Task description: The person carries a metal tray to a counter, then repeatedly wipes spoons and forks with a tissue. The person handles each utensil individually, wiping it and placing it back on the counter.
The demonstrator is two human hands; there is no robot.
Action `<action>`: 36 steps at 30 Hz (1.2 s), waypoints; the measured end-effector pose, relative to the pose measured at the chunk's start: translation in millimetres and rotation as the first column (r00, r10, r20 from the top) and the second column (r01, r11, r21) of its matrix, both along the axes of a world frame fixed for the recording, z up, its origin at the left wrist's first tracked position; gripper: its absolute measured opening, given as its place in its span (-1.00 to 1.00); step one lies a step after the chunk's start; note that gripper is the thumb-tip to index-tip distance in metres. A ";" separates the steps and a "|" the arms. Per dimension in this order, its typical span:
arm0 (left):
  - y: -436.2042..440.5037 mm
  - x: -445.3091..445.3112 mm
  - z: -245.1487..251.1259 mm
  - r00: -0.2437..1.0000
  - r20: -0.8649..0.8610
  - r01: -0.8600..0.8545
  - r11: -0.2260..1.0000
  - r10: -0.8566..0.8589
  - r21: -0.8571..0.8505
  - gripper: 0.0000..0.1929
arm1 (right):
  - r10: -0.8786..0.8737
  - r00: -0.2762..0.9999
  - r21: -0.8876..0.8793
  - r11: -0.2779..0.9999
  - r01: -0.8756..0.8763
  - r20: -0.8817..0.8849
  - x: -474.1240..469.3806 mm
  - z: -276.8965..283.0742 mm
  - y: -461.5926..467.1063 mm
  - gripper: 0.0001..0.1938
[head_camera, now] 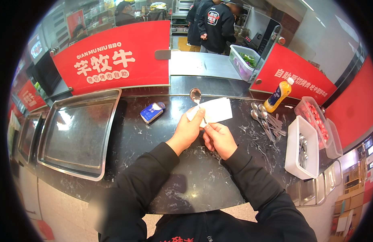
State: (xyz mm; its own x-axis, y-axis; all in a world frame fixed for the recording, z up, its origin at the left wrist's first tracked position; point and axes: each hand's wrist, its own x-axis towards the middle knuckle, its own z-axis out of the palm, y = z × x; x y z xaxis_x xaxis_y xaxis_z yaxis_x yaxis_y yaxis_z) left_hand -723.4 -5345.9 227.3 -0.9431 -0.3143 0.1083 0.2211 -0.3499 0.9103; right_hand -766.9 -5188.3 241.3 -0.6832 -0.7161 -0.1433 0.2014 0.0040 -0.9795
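Note:
A metal spoon [195,94] points bowl-up and away from me, above the dark marbled counter. My left hand [188,127] holds it together with a white paper napkin [218,109], thumb on top around the handle. The fingertips of my right hand [219,137] pinch the lower end of the handle, close beside the left hand. To the right, a loose pile of metal spoons [266,121] lies on the counter. Beyond it stands a white plastic bin [311,145] with metal cutlery inside. A blue-and-white packet [152,112] lies left of the napkin.
A large metal tray [76,133] rests at the left. An orange drink bottle [278,95] stands behind the spoon pile. A clear tub with red packets [316,119] is at the right. Red panels with glass edge the counter's back; several people stand beyond, near a tub of greens [245,62].

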 end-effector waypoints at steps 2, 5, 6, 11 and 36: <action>-0.2 -0.7 -1.7 0.999 -0.031 0.023 1.000 -0.023 -0.008 -0.70 | -0.016 1.000 -0.017 1.000 0.016 0.027 -2.2 -1.8 0.2 -0.74; -3.6 -2.3 -5.0 0.996 -0.072 0.057 0.998 -0.056 0.004 -0.71 | -0.015 0.999 -0.031 0.999 0.016 0.040 -4.2 -2.6 -2.0 -0.74; -3.6 -3.8 -6.4 0.995 -0.083 0.052 0.998 -0.051 0.017 -0.71 | -0.004 0.999 -0.032 0.999 0.005 0.041 -4.5 -2.6 -2.5 -0.74; -8.5 -13.6 -6.0 0.986 -0.014 -0.160 0.967 0.166 0.197 -0.70 | -0.057 0.995 -0.195 0.978 0.072 0.083 -12.4 -2.3 0.0 -0.68; 0.4 11.0 16.0 0.843 0.142 0.477 0.844 -0.518 0.246 -0.61 | 0.075 0.971 -0.374 0.927 0.016 0.229 -29.2 -4.0 6.6 -0.72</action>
State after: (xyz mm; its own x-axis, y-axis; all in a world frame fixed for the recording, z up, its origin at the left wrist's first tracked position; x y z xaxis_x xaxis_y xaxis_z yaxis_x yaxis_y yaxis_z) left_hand -712.4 -5345.5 243.3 -0.9721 0.2081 -0.1079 -0.2058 -0.5370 0.8181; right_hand -796.1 -5181.7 237.3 -0.6402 -0.7680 -0.0176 0.4307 -0.3399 -0.8360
